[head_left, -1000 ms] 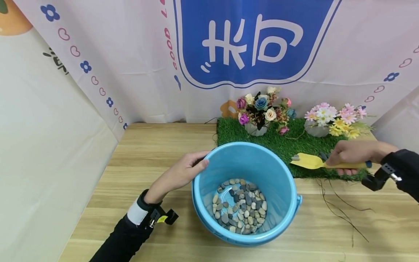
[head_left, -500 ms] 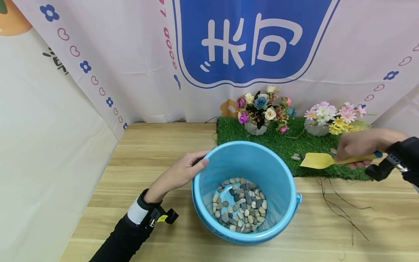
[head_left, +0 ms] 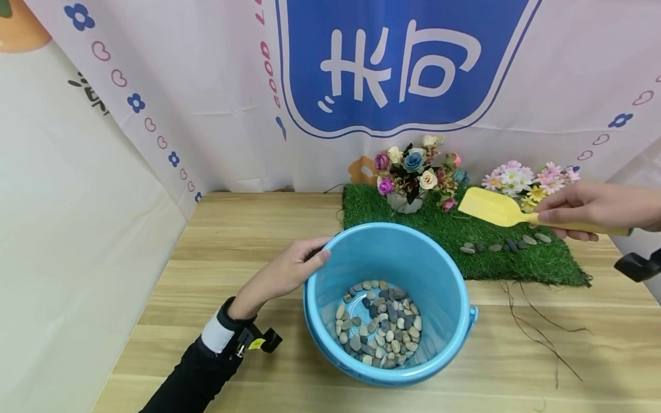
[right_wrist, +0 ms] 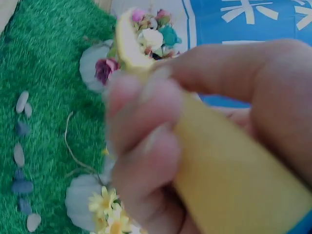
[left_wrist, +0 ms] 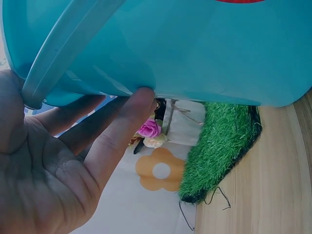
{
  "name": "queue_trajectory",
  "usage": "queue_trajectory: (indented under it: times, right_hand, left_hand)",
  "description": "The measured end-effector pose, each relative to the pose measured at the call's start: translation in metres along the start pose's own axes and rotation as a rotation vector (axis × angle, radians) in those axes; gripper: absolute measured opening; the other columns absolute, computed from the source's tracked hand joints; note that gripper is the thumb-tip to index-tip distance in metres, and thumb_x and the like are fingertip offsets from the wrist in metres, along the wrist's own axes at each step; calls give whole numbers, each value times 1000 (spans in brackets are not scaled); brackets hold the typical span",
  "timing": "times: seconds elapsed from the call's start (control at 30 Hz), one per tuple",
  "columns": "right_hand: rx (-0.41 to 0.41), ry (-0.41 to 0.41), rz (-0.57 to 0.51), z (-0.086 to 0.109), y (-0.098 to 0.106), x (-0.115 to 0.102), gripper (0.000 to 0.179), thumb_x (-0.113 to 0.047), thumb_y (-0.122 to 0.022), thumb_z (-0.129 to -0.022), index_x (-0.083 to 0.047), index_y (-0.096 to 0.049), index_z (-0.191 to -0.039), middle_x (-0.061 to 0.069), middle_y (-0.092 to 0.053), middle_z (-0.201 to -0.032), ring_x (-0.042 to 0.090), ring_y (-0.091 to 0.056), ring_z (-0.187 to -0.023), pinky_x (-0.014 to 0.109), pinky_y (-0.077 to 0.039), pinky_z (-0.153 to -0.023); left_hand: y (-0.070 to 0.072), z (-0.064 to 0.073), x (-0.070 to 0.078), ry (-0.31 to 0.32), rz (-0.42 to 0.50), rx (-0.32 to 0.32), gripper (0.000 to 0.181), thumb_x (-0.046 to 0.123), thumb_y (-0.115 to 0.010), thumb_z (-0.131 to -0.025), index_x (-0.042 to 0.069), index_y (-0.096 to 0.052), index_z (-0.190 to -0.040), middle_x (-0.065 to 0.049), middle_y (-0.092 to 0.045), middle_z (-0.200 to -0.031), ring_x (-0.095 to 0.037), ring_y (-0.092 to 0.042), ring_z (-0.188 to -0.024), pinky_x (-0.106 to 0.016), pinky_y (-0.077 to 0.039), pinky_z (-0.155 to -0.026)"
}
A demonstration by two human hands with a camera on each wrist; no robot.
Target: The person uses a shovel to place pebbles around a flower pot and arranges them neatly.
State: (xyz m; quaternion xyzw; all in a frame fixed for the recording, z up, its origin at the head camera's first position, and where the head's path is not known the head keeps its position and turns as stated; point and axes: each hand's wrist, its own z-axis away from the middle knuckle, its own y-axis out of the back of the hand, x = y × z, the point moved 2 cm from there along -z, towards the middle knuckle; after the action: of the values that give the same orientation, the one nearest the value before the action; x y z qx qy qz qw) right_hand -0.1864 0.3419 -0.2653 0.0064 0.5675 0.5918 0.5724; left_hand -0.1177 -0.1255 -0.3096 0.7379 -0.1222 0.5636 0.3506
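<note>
A light blue bucket (head_left: 392, 378) stands on the table with several small pebbles (head_left: 392, 332) on its bottom, grey, dark and tan. My left hand (head_left: 289, 269) holds the bucket's rim from the left, and in the left wrist view its fingers (left_wrist: 117, 131) lie along the outer wall. My right hand (head_left: 594, 206) grips the handle of a yellow trowel (head_left: 490, 206) whose blade points left, above the artificial grass mat (head_left: 439, 229). No pebble shows on the blade. In the right wrist view the curled fingers (right_wrist: 146, 146) wrap the yellow handle, which has a blue end.
A row of several pebbles (head_left: 511, 245) lies on the grass mat. Behind it stand a pot of mixed roses (head_left: 405, 203) and a pot of pink, white and yellow daisies (head_left: 498, 201). Loose dark strands (head_left: 537, 332) lie on the wooden table (head_left: 206, 258). A printed cloth (head_left: 232, 103) hangs behind.
My right hand has drawn the trowel up and back, away from the mat, uncovering more of the pebble row. The left hand and the bucket have stayed put.
</note>
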Motion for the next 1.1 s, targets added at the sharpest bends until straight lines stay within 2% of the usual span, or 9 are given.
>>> queue_trajectory:
  times: [0.17, 0.23, 0.5, 0.7, 0.8, 0.9, 1.1]
  right_hand:
    - [85, 1, 9, -2, 1, -19, 21, -19, -41, -100, -12, -58, -110, 2, -56, -68, 19, -49, -48, 31, -46, -41]
    - [96, 31, -7, -4, 0, -30, 23, -17, -41, -100, -11, -56, -116, 3, -59, -73, 19, -51, -50, 30, -46, -40]
    - [110, 165, -62, -17, -2, -72, 25, -12, -43, -99, -13, -56, -120, 3, -60, -77, 19, -52, -52, 32, -50, -41]
    - [43, 249, -12, -33, -10, -95, 25, -12, -46, -97, -20, -59, -117, 0, -59, -74, 16, -49, -47, 29, -47, -36]
    - [-19, 295, -37, -43, -17, -104, 26, -10, -48, -96, -19, -61, -116, -1, -58, -71, 15, -48, -45, 29, -46, -35]
    - [-76, 308, -57, -54, -24, -112, 25, -12, -50, -96, -20, -63, -115, 0, -58, -67, 15, -45, -43, 28, -45, -34]
    - [-112, 344, 42, -74, -36, -131, 20, -22, -51, -96, -23, -65, -110, -4, -58, -66, 11, -45, -42, 26, -45, -35]
  left_hand:
    - [0, 0, 0, 1, 1, 1, 36, 8, -37, -99, -5, -43, -132, -24, -61, -103, -17, -66, -73, -39, -57, -62]
    - [0, 0, 1, 1, 3, 1, 36, 8, -37, -99, -5, -43, -132, -24, -61, -104, -17, -66, -74, -40, -57, -62]
    - [0, 0, 1, 5, 1, 1, 36, 8, -37, -99, -4, -42, -133, -25, -60, -107, -21, -66, -75, -39, -57, -63]
    - [0, 0, 0, 3, 7, -2, 36, 8, -37, -99, -4, -42, -133, -25, -59, -108, -25, -66, -77, -39, -57, -64]
    - [0, 0, 0, -1, 9, -5, 36, 7, -37, -99, -5, -42, -133, -25, -59, -109, -31, -65, -78, -39, -57, -64]
    - [0, 0, 0, 1, 7, -8, 36, 8, -37, -99, -5, -42, -133, -25, -59, -108, -31, -65, -78, -38, -57, -63]
    - [0, 0, 0, -1, 2, -10, 35, 8, -36, -99, -5, -44, -131, -24, -61, -103, -30, -65, -77, -36, -57, -63]
